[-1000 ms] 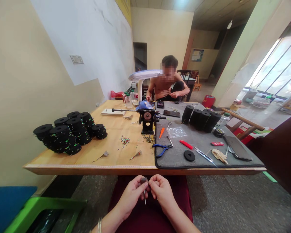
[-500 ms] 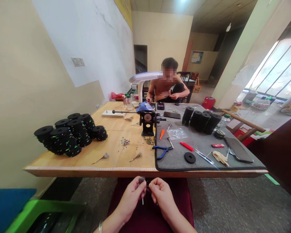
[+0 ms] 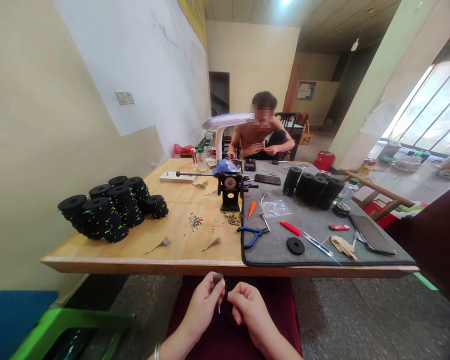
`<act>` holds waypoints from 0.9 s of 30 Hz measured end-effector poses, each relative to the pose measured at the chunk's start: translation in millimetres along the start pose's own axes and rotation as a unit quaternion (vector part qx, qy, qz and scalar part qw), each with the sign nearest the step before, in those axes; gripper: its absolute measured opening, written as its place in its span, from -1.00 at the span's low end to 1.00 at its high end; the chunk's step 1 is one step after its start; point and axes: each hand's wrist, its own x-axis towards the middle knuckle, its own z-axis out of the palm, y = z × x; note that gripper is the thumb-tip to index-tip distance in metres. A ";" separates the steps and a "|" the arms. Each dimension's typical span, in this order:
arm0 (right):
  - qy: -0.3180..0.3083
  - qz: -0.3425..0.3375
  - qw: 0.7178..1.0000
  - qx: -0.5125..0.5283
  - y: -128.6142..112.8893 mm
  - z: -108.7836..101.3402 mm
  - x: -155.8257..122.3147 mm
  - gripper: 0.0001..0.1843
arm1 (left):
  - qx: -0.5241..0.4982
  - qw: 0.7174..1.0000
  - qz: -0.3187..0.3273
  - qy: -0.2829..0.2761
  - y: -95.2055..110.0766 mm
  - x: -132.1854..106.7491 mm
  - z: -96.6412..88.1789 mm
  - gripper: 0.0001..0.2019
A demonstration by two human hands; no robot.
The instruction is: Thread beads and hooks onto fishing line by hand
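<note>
1. Pointing its grey, flared tuft toward the table and its thin white stem back toward the wearer, a small brush-like bundle (image 3: 218, 277) is held in the left hand (image 3: 203, 304).
2. Its long axis is seen as nearly vertical in the view; how far it is tipped in depth cannot be told.
3. The bundle is placed above a dark red cloth (image 3: 236, 342), just short of the near edge of the pale wooden table (image 3: 135, 250).
4. The left hand is closed around the bundle's middle, so that part is hidden by thumb and fingers.
5. The right hand (image 3: 247, 304) is set just beside, its thumb and forefinger drawn into a narrow pinch; whether something fine is gripped there cannot be told.
6. Between the hands, fine dark strands (image 3: 226, 286) are barely made out against the cloth.
7. On the table, two similar bundles are laid: a grey-tufted one (image 3: 166, 242) and a red-banded one (image 3: 217, 241), both with tufts directed to the upper right.
8. Both forearms are cut off by the bottom edge, as is part of the bracelet (image 3: 156, 351) on the left wrist.
</note>
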 end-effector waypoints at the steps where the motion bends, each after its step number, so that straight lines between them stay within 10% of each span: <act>1: -0.001 0.003 1.000 -0.002 0.2 0.1 0.0 -0.77 | 0.003 1.000 0.002 0.000 -0.5 0.0 -0.2 -0.71; 27: 0.003 0.006 1.000 0.012 -1.8 -0.8 0.7 -0.71 | 0.120 0.990 0.069 -0.011 0.6 -4.7 -1.4 -0.76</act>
